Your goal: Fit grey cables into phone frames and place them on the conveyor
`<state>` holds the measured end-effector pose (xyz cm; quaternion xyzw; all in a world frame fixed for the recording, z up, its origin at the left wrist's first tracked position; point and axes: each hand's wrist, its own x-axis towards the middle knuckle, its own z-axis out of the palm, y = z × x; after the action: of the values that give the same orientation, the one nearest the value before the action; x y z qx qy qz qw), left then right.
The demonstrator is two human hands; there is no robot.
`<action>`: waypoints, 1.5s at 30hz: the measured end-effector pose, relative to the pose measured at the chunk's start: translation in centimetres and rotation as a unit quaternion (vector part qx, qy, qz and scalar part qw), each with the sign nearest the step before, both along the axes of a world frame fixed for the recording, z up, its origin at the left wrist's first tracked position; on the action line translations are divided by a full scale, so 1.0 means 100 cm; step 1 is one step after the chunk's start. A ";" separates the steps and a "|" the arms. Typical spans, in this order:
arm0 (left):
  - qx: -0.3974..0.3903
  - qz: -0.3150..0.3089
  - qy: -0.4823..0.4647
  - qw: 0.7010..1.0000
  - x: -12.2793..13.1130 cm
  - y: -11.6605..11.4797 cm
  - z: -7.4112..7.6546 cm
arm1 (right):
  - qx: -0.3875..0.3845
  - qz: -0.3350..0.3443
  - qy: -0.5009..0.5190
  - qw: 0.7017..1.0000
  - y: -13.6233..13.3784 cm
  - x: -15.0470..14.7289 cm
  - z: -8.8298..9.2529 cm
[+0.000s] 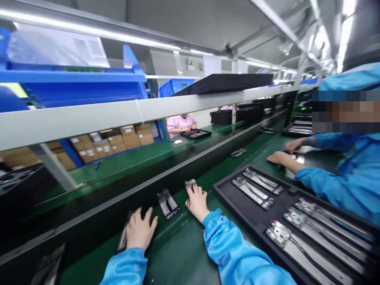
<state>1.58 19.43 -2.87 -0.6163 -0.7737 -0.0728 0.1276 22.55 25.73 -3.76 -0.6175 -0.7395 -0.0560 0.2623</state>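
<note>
My left hand lies with spread fingers over a dark phone-like assembly, partly hidden beneath it, on the green belt. My right hand has its fingers bent down around another assembly, whose top end shows past the fingertips. Between both hands, a third assembly with a black strip and silver areas rests untouched. To the right of my right arm stands a black tray holding several silver-and-black assemblies.
A co-worker's hands are at the right, beyond the tray. Another assembly lies farther along the belt, and one at the lower left. A metal rail borders the far side. Overhead, a shelf carries blue bins.
</note>
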 end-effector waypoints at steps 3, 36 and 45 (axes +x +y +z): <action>-0.029 -0.123 -0.034 0.991 0.049 0.009 -0.013 | 0.001 0.006 -0.007 1.000 -0.015 0.005 -0.001; -0.089 -0.129 -0.092 0.983 0.135 0.020 -0.009 | 0.097 -0.005 0.206 0.974 -0.071 0.075 0.062; -0.059 -0.112 -0.094 0.987 0.159 0.031 -0.005 | -0.032 -0.129 0.104 0.986 -0.101 0.144 0.051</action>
<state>17.43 22.55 -3.41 -0.6963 -0.7110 -0.0980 0.0088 36.90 15.62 1.34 -0.7182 -0.6235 -0.0012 0.3088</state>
